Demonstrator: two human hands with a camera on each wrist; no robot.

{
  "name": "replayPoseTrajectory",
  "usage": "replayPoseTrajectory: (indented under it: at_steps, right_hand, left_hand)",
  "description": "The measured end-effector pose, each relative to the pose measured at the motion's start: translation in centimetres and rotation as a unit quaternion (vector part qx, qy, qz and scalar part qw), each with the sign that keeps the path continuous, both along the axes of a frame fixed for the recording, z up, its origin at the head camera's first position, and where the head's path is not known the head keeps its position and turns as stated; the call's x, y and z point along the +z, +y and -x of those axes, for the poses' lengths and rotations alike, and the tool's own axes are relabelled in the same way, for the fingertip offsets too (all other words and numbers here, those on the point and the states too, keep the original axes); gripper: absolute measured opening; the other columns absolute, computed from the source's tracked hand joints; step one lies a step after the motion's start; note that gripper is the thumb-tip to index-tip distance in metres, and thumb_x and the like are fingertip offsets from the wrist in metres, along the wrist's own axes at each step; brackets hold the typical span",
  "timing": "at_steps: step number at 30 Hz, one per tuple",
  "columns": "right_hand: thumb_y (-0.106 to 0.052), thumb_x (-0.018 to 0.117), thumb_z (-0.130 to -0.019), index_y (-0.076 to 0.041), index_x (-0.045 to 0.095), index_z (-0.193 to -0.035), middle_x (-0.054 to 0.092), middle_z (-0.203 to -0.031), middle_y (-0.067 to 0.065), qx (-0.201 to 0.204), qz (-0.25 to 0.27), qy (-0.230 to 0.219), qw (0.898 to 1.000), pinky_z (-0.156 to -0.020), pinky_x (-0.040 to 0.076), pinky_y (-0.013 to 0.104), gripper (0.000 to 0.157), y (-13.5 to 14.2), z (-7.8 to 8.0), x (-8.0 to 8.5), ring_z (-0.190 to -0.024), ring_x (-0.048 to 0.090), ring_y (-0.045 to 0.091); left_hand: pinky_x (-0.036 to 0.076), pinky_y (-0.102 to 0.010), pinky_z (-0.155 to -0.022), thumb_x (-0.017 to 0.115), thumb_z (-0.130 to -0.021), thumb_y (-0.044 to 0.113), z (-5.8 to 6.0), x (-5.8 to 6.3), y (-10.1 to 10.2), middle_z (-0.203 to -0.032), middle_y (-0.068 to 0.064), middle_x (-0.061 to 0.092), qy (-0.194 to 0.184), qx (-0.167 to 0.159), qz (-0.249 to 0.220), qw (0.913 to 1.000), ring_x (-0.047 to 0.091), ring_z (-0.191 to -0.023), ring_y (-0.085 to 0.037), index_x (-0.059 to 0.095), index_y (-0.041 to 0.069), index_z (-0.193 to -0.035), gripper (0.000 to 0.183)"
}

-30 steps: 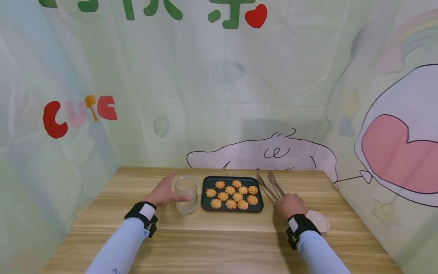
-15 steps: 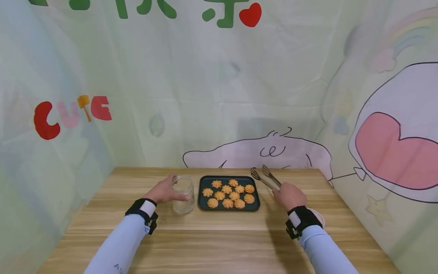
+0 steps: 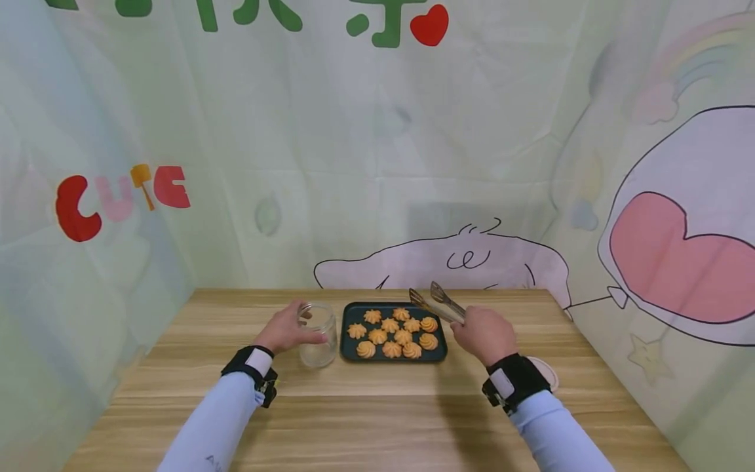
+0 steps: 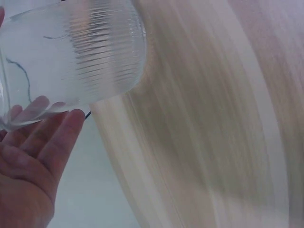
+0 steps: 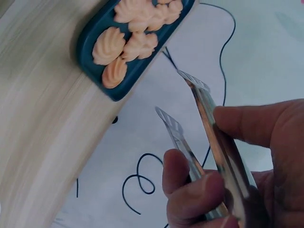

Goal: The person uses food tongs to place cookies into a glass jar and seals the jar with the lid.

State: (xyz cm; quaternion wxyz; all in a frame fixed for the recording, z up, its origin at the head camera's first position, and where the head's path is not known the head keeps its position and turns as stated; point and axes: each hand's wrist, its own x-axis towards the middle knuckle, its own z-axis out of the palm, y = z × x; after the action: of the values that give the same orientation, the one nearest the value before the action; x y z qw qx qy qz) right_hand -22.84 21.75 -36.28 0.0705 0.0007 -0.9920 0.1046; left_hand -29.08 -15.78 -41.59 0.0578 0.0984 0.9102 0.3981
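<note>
My left hand (image 3: 287, 330) holds a clear glass jar (image 3: 318, 354) around its side, thumb in front and fingers behind. The jar stands upright and uncovered on the table; its ribbed wall shows in the left wrist view, with the fingertips touching the glass. In my right hand (image 3: 487, 333) is a pair of metal tongs (image 5: 223, 147), gripped between thumb and fingers. Their tips are apart, with nothing between them, above the back right corner of a dark green tray (image 3: 346, 347). Several piped swirl cookies (image 3: 377, 337) lie on that tray.
A pale pink round lid (image 3: 547, 373) lies at the right, partly hidden behind my right wrist. The wooden table (image 3: 354, 419) meets a printed cloth backdrop (image 3: 366, 216) at its back edge and sides.
My right hand has raised the tongs off the table and moved them left toward the tray. My left hand stays at the jar. The head view has shifted slightly.
</note>
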Motion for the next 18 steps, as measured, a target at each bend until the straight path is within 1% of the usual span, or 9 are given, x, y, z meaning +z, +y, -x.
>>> replayPoseTrajectory:
  at_steps: [3,6,9,11,14,18]
  right_hand:
    - [-0.032,0.064,-0.09,-0.009,0.054,-0.063,0.046,-0.055,0.002,0.009,-0.014,0.002,1.0,-0.039,0.031,0.03,0.036,-0.6,-0.5,0.1,-0.047,0.044,0.019]
    - [-0.039,0.067,-0.089,-0.01,0.054,-0.06,0.043,-0.054,0.0,0.017,-0.022,0.003,1.0,-0.039,0.029,0.03,0.042,-1.3,-1.0,0.0,-0.046,0.042,0.018]
    - [-0.044,0.068,-0.087,-0.01,0.056,-0.061,0.044,-0.054,0.0,0.029,-0.025,0.002,0.999,-0.039,0.03,0.031,0.044,-2.1,-1.4,-0.1,-0.047,0.043,0.018]
    - [-0.045,0.069,-0.086,-0.011,0.057,-0.063,0.047,-0.055,0.0,0.039,-0.029,-0.001,0.999,-0.04,0.032,0.031,0.042,-2.8,-1.7,0.0,-0.048,0.044,0.018]
    - [-0.044,0.071,-0.084,-0.012,0.058,-0.064,0.048,-0.055,-0.001,0.053,-0.041,-0.004,0.998,-0.041,0.032,0.03,0.04,-3.7,-2.0,0.1,-0.048,0.044,0.016]
    - [-0.045,0.074,-0.082,-0.014,0.055,-0.058,0.044,-0.053,-0.002,0.068,-0.061,0.003,0.996,-0.039,0.029,0.029,0.043,-4.8,-2.5,0.0,-0.046,0.041,0.014]
  left_hand:
    - [0.043,-0.055,-0.097,0.084,-0.071,0.04,0.0,-0.1,0.1,-0.132,-0.021,0.054,0.004,0.003,-0.004,1.0,0.047,-0.118,-0.036,0.038,0.002,-0.139,0.09]
    - [0.043,-0.055,-0.097,0.084,-0.072,0.04,-0.1,-0.3,-0.1,-0.132,-0.021,0.054,0.006,0.004,-0.003,1.0,0.048,-0.117,-0.036,0.039,0.002,-0.139,0.089]
    - [0.043,-0.055,-0.097,0.084,-0.072,0.039,-0.2,-0.4,-0.3,-0.131,-0.021,0.055,0.004,0.004,0.0,1.0,0.048,-0.117,-0.036,0.039,0.001,-0.139,0.089]
    - [0.043,-0.056,-0.097,0.084,-0.072,0.039,-0.2,-0.3,-0.3,-0.131,-0.021,0.055,0.002,0.007,0.001,1.0,0.047,-0.118,-0.036,0.039,0.002,-0.139,0.089]
    - [0.043,-0.056,-0.097,0.084,-0.072,0.039,-0.2,-0.1,-0.3,-0.131,-0.02,0.055,-0.002,0.008,0.006,1.0,0.047,-0.118,-0.036,0.039,0.002,-0.139,0.089]
    - [0.043,-0.054,-0.097,0.084,-0.071,0.042,-0.1,0.1,-0.1,-0.132,-0.019,0.055,-0.01,0.007,0.012,0.9998,0.047,-0.118,-0.035,0.038,0.004,-0.141,0.092]
